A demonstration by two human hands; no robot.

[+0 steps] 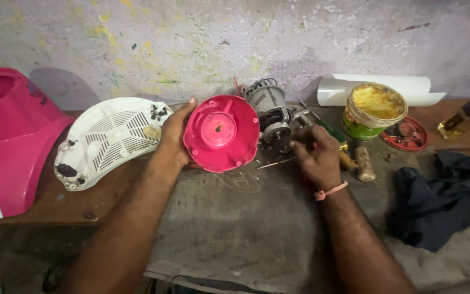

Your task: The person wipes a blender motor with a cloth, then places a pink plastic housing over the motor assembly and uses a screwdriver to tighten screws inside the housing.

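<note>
The left hand [174, 136] clasps the rim of the pink round plate [221, 132], which stands on edge at the middle of the desk [235, 218] with the motor [273, 117] still joined behind it. The right hand [315, 157] is closed, apparently around a thin tool at the motor's near side. The white vented base cover [107, 140] already lies off to the left, beside the pink housing [6, 136].

Repair workshop (motor [272, 114], screwdrivers [330, 130])

Both forearms are seen bare to the frame's lower edge — no sleeves are worn. The left hand [174, 136] is left unadorned, no ring or band showing. A thin pink thread band — loosely knotted — is tied around the wrist of the right hand [316, 158].
</note>
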